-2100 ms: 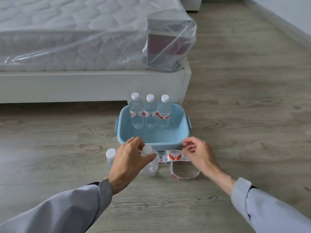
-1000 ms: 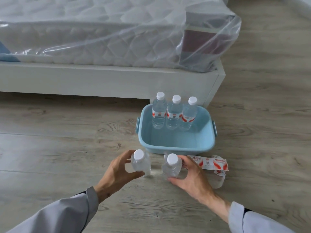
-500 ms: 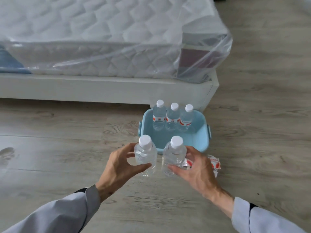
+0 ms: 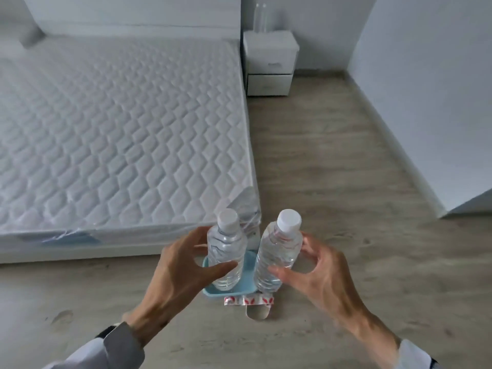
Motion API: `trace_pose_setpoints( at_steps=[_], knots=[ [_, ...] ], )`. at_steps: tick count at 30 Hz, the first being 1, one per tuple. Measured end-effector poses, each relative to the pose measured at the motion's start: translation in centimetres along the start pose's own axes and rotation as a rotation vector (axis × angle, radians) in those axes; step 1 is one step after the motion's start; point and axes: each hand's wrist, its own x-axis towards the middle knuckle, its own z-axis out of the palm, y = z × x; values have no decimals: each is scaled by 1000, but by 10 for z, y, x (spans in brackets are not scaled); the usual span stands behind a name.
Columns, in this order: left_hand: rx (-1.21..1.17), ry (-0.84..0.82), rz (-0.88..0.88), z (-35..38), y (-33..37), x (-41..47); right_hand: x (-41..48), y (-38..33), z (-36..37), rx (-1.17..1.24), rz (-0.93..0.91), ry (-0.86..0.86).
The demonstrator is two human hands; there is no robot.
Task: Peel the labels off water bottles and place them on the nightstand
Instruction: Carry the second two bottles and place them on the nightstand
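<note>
My left hand (image 4: pixel 175 278) grips a clear, label-free water bottle (image 4: pixel 226 249) with a white cap, held upright in the air. My right hand (image 4: pixel 319 278) grips a second bare bottle (image 4: pixel 278 251), tilted slightly right. Both bottles hang above the light blue basin (image 4: pixel 246 278) on the floor, which they mostly hide. Peeled red-and-white labels (image 4: pixel 249 300) lie on the floor just in front of the basin. The white nightstand (image 4: pixel 270 65) stands far back beside the bed, with clear bottles (image 4: pixel 260 17) on top.
A white bed with a plastic-wrapped quilted mattress (image 4: pixel 119 123) fills the left. Wooden floor (image 4: pixel 332 169) runs between the bed and the right wall (image 4: pixel 426 75) up to the nightstand. The labelled bottles in the basin are hidden from view.
Both hands have lifted their bottles higher off the floor. The view has risen and tilted up, so the whole bed and the nightstand now show.
</note>
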Motion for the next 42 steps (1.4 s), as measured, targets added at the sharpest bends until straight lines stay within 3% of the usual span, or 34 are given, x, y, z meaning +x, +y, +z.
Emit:
trace_pose_setpoints(
  at_steps=[4, 8, 19, 30, 42],
  knots=[
    [-13, 8, 63, -34, 143, 45, 14, -106, -105, -20, -42, 52],
    [18, 59, 145, -35, 248, 92, 41, -164, -193, -19, -114, 116],
    [-1, 262, 143, 75, 451, 232, 174, -190, -440, -28, -274, 139],
    [62, 281, 157, 164, 529, 434, 374, -168, -573, -62, -332, 174],
    [10, 310, 167, 187, 541, 775, 718, -184, -642, -60, -386, 213]
  ],
)
